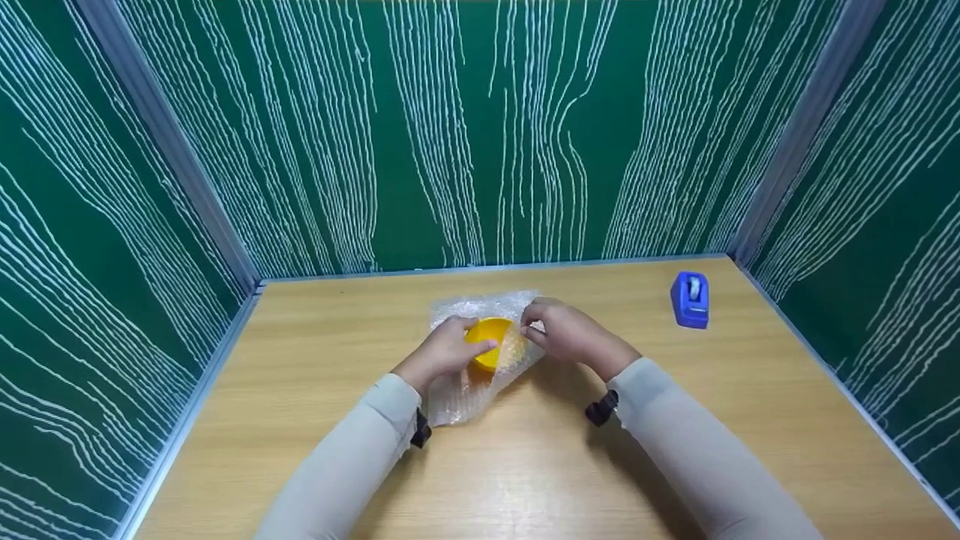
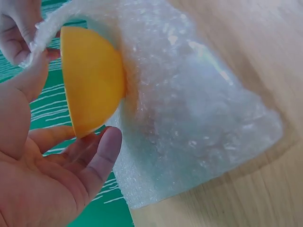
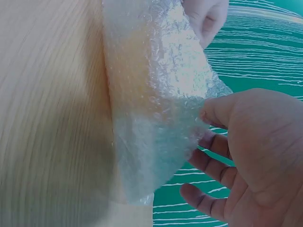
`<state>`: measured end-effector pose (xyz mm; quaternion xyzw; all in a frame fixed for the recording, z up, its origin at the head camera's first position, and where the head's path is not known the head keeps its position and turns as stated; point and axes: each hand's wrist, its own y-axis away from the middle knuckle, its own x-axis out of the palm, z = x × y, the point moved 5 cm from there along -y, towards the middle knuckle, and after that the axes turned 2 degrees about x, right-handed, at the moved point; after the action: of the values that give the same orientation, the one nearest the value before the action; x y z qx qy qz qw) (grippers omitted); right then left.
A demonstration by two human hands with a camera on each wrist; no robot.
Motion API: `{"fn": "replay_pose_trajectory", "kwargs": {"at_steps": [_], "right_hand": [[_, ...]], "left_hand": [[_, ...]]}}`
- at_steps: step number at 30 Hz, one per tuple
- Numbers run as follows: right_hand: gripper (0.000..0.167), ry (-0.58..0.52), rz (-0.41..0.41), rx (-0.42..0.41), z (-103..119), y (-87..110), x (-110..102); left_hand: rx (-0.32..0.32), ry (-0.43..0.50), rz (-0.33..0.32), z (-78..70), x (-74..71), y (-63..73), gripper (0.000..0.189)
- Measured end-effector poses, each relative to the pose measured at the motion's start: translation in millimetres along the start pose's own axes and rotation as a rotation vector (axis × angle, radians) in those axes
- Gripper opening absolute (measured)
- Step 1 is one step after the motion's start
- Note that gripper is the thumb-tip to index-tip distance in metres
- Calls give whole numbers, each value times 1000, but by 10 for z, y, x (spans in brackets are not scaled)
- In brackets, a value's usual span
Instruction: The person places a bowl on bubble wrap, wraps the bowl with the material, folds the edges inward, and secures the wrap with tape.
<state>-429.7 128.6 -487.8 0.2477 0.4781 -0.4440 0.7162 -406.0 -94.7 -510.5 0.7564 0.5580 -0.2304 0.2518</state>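
Note:
A yellow bowl [image 1: 487,358] sits on a sheet of bubble wrap [image 1: 457,405] at the middle of the table. My left hand [image 1: 445,348] grips the bowl's left side, the thumb over its rim and the fingers on its outer wall. In the left wrist view the bowl [image 2: 92,78] shows its rounded outside. With thumb and fingertips my right hand [image 1: 566,330] pinches an edge of the bubble wrap, raised and folded over the bowl's right side. In the right wrist view the wrap [image 3: 156,94] covers the bowl, which shows only as a yellow blur.
A blue tape dispenser [image 1: 690,301] stands at the back right of the wooden table [image 1: 315,360]. Green panels [image 1: 480,135] with white wavy lines close off the back and both sides. Each wrist carries a small black camera [image 1: 602,409].

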Motion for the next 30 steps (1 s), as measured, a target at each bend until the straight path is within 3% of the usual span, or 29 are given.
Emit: {"fn": "replay_pose_trajectory", "kwargs": {"at_steps": [13,22,30], "right_hand": [[17,-98,37,75,17,-203,131],[14,-141,24,69,46,-275,197],[15,-158,13,85,86,-313,239]], "left_hand": [[-16,50,-122,-56,-8,-78,45],[87,37,-185,-97,28,-157,24],[90,40,-203,-97,40,-205,20]]}}
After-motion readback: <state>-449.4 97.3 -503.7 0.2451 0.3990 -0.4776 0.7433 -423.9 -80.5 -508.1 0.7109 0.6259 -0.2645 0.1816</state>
